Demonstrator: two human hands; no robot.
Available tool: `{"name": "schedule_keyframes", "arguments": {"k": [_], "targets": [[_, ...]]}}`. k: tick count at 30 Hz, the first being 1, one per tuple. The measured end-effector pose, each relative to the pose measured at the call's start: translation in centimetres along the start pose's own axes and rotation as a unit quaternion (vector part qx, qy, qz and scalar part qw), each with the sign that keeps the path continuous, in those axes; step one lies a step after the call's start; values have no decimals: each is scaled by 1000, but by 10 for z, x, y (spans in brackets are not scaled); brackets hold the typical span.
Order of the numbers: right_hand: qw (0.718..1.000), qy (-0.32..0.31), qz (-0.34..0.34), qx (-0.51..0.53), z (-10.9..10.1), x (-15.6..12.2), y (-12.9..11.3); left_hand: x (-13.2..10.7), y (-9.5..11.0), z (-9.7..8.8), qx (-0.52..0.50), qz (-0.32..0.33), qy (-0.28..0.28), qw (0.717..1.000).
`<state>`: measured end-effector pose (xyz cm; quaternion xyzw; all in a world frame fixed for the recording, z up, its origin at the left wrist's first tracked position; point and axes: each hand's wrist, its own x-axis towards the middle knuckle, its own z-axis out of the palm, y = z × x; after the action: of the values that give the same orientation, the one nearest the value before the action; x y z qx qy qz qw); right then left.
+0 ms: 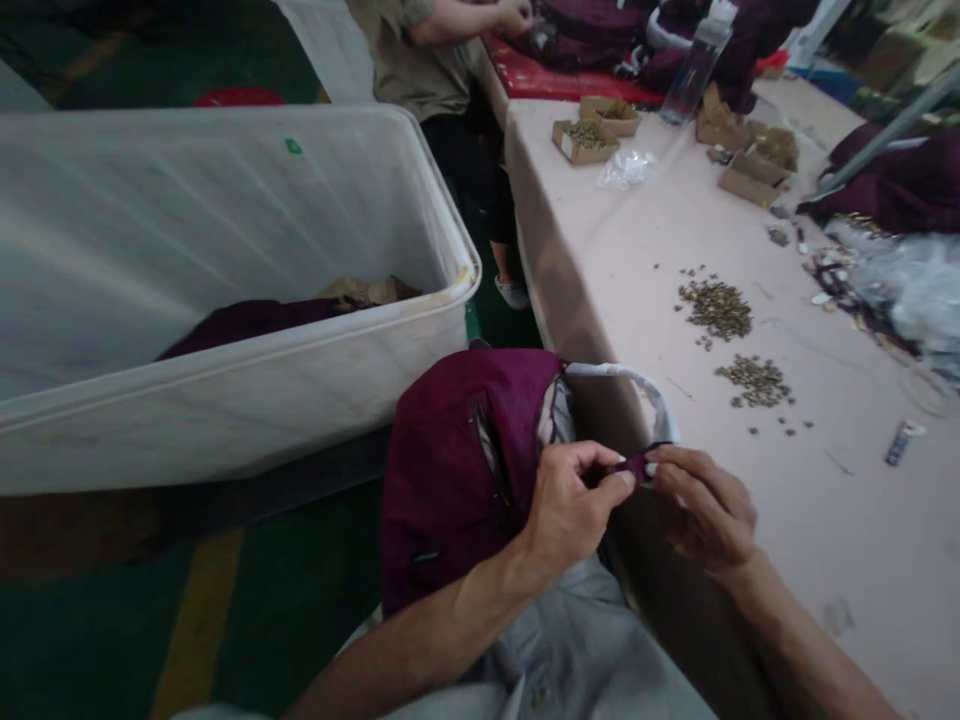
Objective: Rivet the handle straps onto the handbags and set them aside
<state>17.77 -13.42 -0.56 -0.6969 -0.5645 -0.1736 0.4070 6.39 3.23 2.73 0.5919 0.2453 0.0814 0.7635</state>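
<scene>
A maroon garment (457, 470) lies over my lap at the near edge of the pink table (825, 520). A white strap (637, 385) loops out of it toward the table. My left hand (566, 505) and my right hand (705, 510) meet just below that loop. Both pinch a small maroon tab of the garment (636, 466) between thumb and fingers. Two heaps of small brass-coloured metal parts (716, 308) (756, 381) lie on the table beyond my right hand.
A large white plastic bin (225, 390) with maroon fabric inside stands on the floor at left. Cardboard boxes of parts (585, 140), a clear bottle (694, 70), plastic bags and more maroon garments (892, 180) crowd the far table. Another person (427, 50) works at the far end.
</scene>
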Motion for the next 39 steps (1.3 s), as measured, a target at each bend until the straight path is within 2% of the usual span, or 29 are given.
{"name": "schedule_keyframes", "arguments": {"k": [3,5,7,9,12,14,16,20,27,30,33,35,37,39], "targets": [[997,-52,31,52,0,6,-1,3,-5,2,95,52,32,994],[990,-104,57,70,-5,14,1,6,-10,5,126,58,37,990],[977,-166,97,97,-17,21,6,8,-15,7,142,50,26,988],[962,-199,144,116,-36,25,17,10,-18,8,164,40,21,985],[959,-147,241,27,-70,17,49,12,-22,6,190,36,21,981],[945,-103,300,-78,-90,4,75,14,-27,4,193,38,13,980],[929,-87,328,-145,-102,-11,98,15,-31,3,192,40,4,981],[919,-84,344,-175,-104,-32,125,16,-34,3,187,41,-3,982],[897,-123,359,-225,-98,-34,141,17,-32,0,155,29,-35,987],[882,-145,371,-251,-100,-31,138,16,-34,-5,101,-4,-93,991],[877,-164,377,-250,-98,-20,116,14,-41,-11,54,-38,-130,989],[897,-170,346,-216,-95,-7,86,12,-45,-13,66,-42,-125,989],[932,-184,273,-148,-87,9,50,9,-47,-11,104,-23,-102,989],[956,-220,186,-63,-74,20,15,6,-45,-6,150,6,-73,986]]}}
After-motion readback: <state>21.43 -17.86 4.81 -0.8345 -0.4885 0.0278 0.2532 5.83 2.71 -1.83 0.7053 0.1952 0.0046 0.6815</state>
